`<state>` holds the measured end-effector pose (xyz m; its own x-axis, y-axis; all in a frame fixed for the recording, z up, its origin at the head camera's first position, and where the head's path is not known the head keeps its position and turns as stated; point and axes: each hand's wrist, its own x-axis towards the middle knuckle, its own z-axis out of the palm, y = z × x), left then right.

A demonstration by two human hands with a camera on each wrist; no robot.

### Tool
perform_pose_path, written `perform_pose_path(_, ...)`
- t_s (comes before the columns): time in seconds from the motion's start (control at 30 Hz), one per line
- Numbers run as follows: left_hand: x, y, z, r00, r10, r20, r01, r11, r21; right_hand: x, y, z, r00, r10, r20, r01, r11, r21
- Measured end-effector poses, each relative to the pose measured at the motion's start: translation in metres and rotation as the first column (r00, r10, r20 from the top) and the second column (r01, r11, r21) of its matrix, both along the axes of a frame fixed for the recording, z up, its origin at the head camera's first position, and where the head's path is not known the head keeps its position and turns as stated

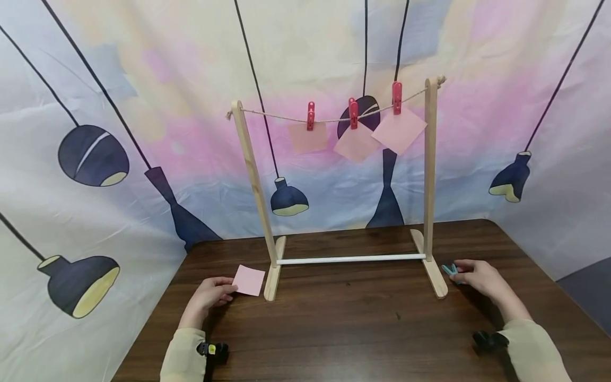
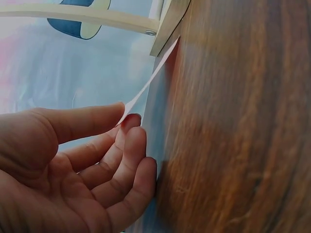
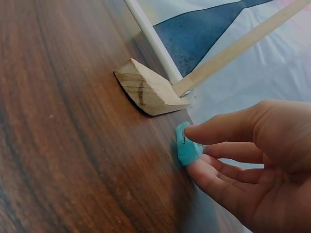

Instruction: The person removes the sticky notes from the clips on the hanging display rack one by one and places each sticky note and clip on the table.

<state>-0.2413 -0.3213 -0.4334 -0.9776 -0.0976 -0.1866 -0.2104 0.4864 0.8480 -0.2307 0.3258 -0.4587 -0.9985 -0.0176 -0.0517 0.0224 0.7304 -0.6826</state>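
Observation:
My left hand [image 1: 210,295] pinches a square pink paper note [image 1: 249,280] by its edge, left of the rack's left foot. In the left wrist view the note [image 2: 150,80] appears almost edge-on between thumb and forefinger, its far edge close to the table. To the right of the rack's right foot, my right hand [image 1: 481,277] holds a light blue clothespin [image 1: 450,270] with thumb and fingers. The right wrist view shows this clothespin [image 3: 187,145] near the tabletop. A wooden rack [image 1: 430,175] stands between the hands, with a twine line [image 1: 274,115] strung across its top.
Three red clothespins [image 1: 353,112] clip pink notes [image 1: 400,130] to the twine, mostly toward the right. A white rod [image 1: 350,259] joins the rack's feet low above the brown table [image 1: 343,329]. Behind hangs a cloth [image 1: 200,106] printed with lamps.

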Motion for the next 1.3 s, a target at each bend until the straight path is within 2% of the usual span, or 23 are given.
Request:
perform_pose_path(0.33, -0.0014, -0.002, -0.0017, 1.0, -0.015, 0.007, 0.015, 1.0, -0.019, 0.0011, 0.0016, -0.0011, 1.0, 0.016, 0.01, -0.015, 0.996, -0.083)
perform_pose_path(0.57, -0.0038, -0.0014, 0.0022, 1.0, -0.02, -0.005, 0.02, 0.998, -0.059, 0.0006, 0.0025, -0.0077, 0.999, -0.011, 0.042, 0.018, 0.986, -0.164)
perform_pose_path(0.8, -0.0036, 0.0015, -0.005, 0.999, -0.039, 0.002, 0.039, 0.998, -0.044, 0.0026, 0.0052, -0.0071, 0.996, -0.023, 0.081, 0.035, 0.988, -0.152)
perform_pose_path(0.93, -0.003, 0.003, -0.0053, 0.999, -0.038, 0.002, 0.038, 0.998, -0.043, 0.0022, 0.0054, -0.0065, 0.996, -0.033, 0.088, 0.047, 0.985, -0.168)
perform_pose_path(1.3, -0.0039, 0.0044, -0.0057, 1.0, -0.011, 0.003, 0.011, 1.0, -0.025, 0.0002, 0.006, -0.0098, 0.997, -0.052, 0.065, 0.061, 0.988, -0.141)
